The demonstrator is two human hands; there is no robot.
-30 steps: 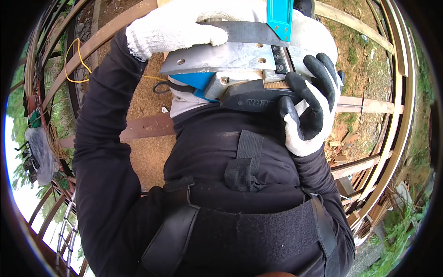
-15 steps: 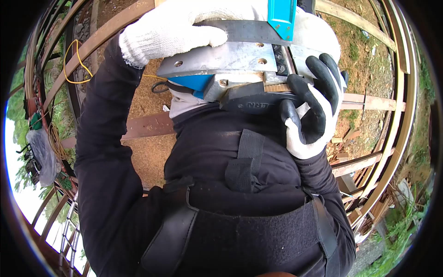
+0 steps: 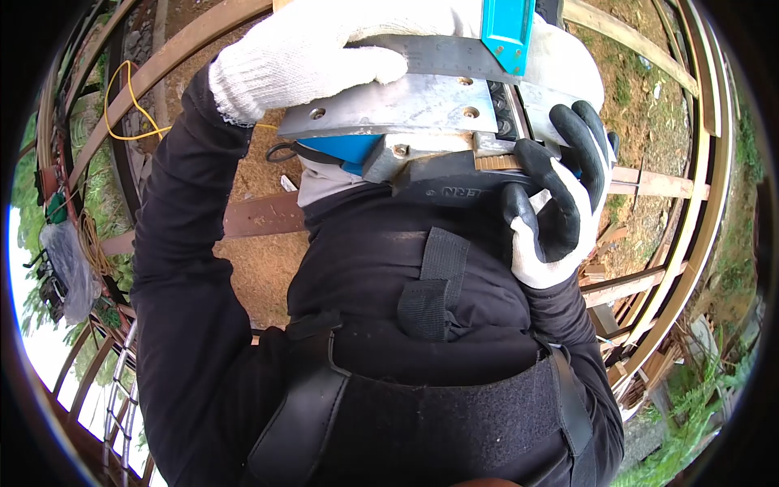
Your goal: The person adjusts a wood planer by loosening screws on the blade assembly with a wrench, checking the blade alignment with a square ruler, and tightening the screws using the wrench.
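Teal marks the handle (image 3: pixel 505 36) of a square, whose steel blade (image 3: pixel 442 57) spans the upturned metal sole (image 3: pixel 389 105) of a power tool in front of our body. Our left hand (image 3: pixel 300 65), in a white knit glove, holds that blade in a narrow grip, thumb on the near side, probably to keep it steady against the plates. The sole faces up, which seems to give the blade a flat bearing and leaves the slot (image 3: pixel 505 109) between the plates visible. Our right hand (image 3: pixel 568 203), its glove black at the fingertips, curves beside the dark housing (image 3: pixel 446 178), thumb and forefinger moderately parted, perhaps to steady that end; we cannot tell whether it touches. Pale cloth (image 3: pixel 324 183) shows below the tool, and a yellow cord (image 3: pixel 107 101) loops beyond our left sleeve (image 3: pixel 182 211).
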